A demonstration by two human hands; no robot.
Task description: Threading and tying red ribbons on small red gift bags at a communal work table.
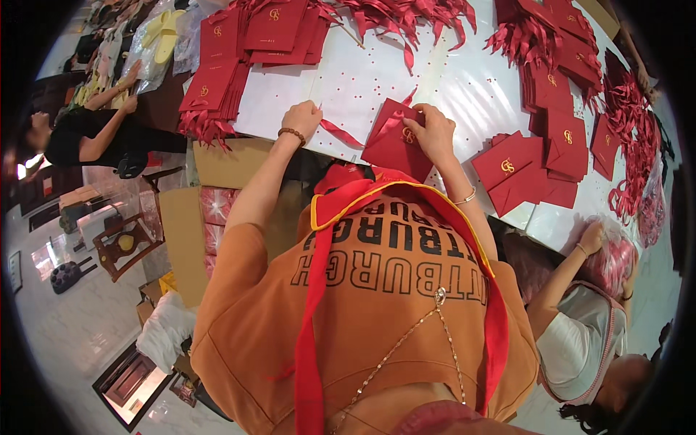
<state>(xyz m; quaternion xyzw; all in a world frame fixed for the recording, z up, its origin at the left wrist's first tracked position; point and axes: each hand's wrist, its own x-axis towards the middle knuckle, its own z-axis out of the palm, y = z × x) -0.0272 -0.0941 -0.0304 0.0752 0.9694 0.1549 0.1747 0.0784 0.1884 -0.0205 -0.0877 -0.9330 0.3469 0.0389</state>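
Directly in front of me, a flat red paper gift bag (394, 151) with a gold emblem lies at the near edge of the table. My right hand (435, 135) grips its upper right side, thumb on the front, with fingertips close to the ribbon at its top. A loose red ribbon (341, 133) runs from the bag toward my left hand (301, 120). That hand is closed in a pinch at the ribbon's far end, left of the bag and apart from it. The exact hold of the left fingertips is small and partly hidden.
Stacked red bags (217, 80) stand at left, more bags (507, 168) at right. Ribbons (406, 18) heap at the back. Red dots scatter over the white table (290, 90). A co-worker's hand (592, 236) touches a clear plastic bag at right; another person stands left. Cardboard boxes (181, 239) sit below.
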